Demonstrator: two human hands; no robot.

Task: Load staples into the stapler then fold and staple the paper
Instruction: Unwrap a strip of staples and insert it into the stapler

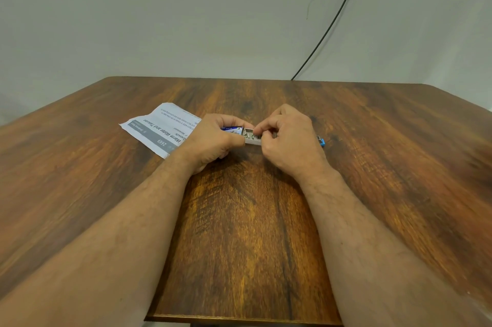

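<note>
Both hands met over the middle of the brown wood-grain table point(239, 220). The left hand point(213, 140) gripped a small blue-and-white cardboard staple box point(232, 129), fingers curled round its sleeve, seemingly to steady it while the inner tray was worked. That pale tray point(250, 137) stood slid out of the box toward the right hand point(290, 137), with greyish bits inside, probably staple strips, though the view was too small to be sure.

The right hand's fingers point(262, 128) were bunched and dipped into the tray, pinching at its contents; whether a strip was actually caught, I could not tell.

Just right of the staple box, mostly hidden behind the right hand, a light blue stapler point(322, 142) lay on the table, only its end showing. Likely parked close so the strip had a short trip.

Left of the staple box, a printed white paper sheet with a grey header band point(159, 126) lay flat and unfolded, one corner running under the left hand. Judged: still at the staple-fetching step; loading, folding and stapling not yet done.
</note>
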